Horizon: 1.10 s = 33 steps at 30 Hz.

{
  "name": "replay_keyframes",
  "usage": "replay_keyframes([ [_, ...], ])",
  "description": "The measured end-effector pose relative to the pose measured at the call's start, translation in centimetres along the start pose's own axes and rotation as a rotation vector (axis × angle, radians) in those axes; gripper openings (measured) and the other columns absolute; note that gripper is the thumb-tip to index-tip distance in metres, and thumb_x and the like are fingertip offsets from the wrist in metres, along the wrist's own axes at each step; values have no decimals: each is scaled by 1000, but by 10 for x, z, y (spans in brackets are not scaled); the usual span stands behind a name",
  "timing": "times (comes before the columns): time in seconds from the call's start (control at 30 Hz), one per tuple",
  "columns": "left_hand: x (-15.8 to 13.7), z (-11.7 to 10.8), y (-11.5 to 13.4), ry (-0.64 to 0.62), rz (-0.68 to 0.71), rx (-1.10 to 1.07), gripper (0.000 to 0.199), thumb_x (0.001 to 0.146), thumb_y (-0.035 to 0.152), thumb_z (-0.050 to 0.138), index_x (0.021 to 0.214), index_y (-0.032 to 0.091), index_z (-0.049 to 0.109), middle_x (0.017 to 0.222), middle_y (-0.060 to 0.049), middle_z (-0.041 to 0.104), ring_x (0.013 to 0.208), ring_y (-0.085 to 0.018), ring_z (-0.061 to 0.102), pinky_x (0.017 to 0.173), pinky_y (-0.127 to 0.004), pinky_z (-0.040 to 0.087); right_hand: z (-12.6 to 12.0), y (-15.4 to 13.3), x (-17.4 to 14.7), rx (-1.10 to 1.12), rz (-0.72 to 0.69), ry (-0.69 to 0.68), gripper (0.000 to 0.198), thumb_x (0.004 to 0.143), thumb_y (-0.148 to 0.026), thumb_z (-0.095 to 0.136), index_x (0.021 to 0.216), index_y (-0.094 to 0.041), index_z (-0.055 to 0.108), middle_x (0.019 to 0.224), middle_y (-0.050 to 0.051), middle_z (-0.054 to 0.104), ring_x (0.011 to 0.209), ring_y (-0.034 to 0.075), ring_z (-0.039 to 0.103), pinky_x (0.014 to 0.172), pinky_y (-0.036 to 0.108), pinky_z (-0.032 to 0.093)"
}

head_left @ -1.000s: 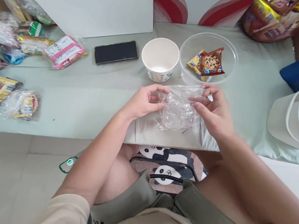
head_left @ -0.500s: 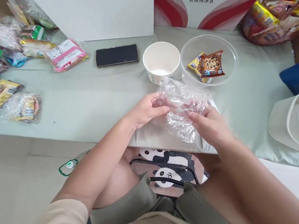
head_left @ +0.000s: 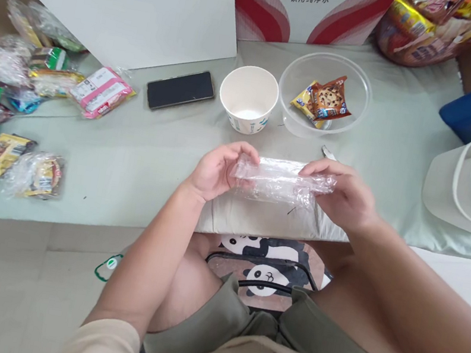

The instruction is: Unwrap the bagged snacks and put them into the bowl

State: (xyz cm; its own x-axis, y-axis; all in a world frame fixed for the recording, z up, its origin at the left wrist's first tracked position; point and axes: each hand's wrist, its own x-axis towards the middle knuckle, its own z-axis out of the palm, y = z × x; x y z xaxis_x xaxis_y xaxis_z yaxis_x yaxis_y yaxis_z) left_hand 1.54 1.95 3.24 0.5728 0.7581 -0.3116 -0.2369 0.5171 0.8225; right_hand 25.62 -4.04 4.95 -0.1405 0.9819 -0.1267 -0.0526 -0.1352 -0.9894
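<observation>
The crinkled, clear plastic wrapper (head_left: 280, 178), loosely bunched a second ago, is now a narrower band, apparently neater to handle. Left hand (head_left: 219, 171) and right hand (head_left: 345, 195) pinch its ends, just nearer the person than the round white paper bowl (head_left: 247, 103).

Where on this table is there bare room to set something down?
Bare cloth lies between the phone and the near edge, left of the left hand, and between the right hand and the white tubs. Wrapped snacks crowd the far left.
</observation>
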Motion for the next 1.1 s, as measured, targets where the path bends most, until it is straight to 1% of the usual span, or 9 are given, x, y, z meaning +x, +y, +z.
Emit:
replay_keyframes([
  [0.17, 1, 1, -3, 123, 103, 295, 32, 67, 32, 83, 92, 20, 67, 91, 0, 66, 66, -10, 56, 59, -23, 50, -7, 2, -1, -543, -211, 27, 30, 87, -50, 66, 76, -25, 78, 108, 10, 71, 103, 28, 66, 99, 47, 51],
  [0.27, 0, 1, -7, 67, 150, 440, 39, 66, 20, 81, 101, 21, 65, 98, 0, 67, 73, -10, 59, 68, -23, 51, -6, 4, -1, -594, -268, 168, 21, 84, -45, 72, 84, -24, 74, 123, 11, 69, 120, 30, 63, 109, 49, 47],
  [0.4, 3, -3, -14, -97, 260, 566, 44, 76, 20, 70, 119, 23, 61, 113, -5, 69, 85, -14, 67, 76, -27, 56, 1, 2, 1, -479, 19, -91, 36, 78, -48, 75, 102, -22, 67, 101, 8, 73, 98, 27, 68, 89, 41, 54],
  [0.47, 5, -2, -18, 49, 468, 718, 49, 78, 17, 65, 126, 24, 59, 125, -8, 67, 100, -17, 69, 85, -32, 59, 5, 0, 3, -528, 188, -245, 29, 77, -44, 71, 91, -19, 68, 82, 4, 69, 79, 22, 65, 75, 35, 51],
  [0.57, 2, 8, -22, 351, 800, 976, 36, 82, 13, 62, 116, 22, 64, 122, -8, 70, 116, -22, 67, 103, -40, 55, 9, -1, 3, -541, 246, -239, 22, 80, -40, 64, 81, -18, 66, 72, 1, 64, 67, 17, 58, 65, 31, 44],
  [0.63, -2, 18, -24, 321, 864, 1063, 23, 86, 17, 63, 108, 21, 67, 117, -8, 74, 118, -24, 68, 110, -42, 52, 11, -1, 3, -507, 177, -219, 21, 80, -39, 64, 81, -18, 66, 72, 0, 63, 67, 16, 56, 65, 30, 44],
  [0.87, -5, 24, -22, -90, 340, 724, 48, 85, 32, 71, 130, 17, 64, 123, -10, 76, 106, -22, 72, 95, -33, 57, 16, -3, 4, -344, -71, -225, 26, 91, -43, 64, 99, -20, 72, 98, 6, 75, 90, 23, 68, 84, 37, 55],
  [0.97, -3, 18, -21, -7, 329, 718, 38, 83, 17, 66, 121, 18, 70, 123, -9, 73, 110, -21, 69, 97, -32, 55, 17, -3, 6, -412, -63, -213, 33, 96, -50, 59, 103, -21, 73, 100, 8, 75, 92, 25, 69, 84, 41, 57],
  [1.1, -5, 12, -17, 151, 330, 595, 39, 81, 9, 60, 118, 18, 69, 119, -8, 71, 104, -16, 69, 95, -30, 54, 25, -4, 6, -612, -246, 58, 44, 84, -46, 76, 120, -24, 67, 123, 11, 70, 115, 30, 67, 93, 45, 58],
])
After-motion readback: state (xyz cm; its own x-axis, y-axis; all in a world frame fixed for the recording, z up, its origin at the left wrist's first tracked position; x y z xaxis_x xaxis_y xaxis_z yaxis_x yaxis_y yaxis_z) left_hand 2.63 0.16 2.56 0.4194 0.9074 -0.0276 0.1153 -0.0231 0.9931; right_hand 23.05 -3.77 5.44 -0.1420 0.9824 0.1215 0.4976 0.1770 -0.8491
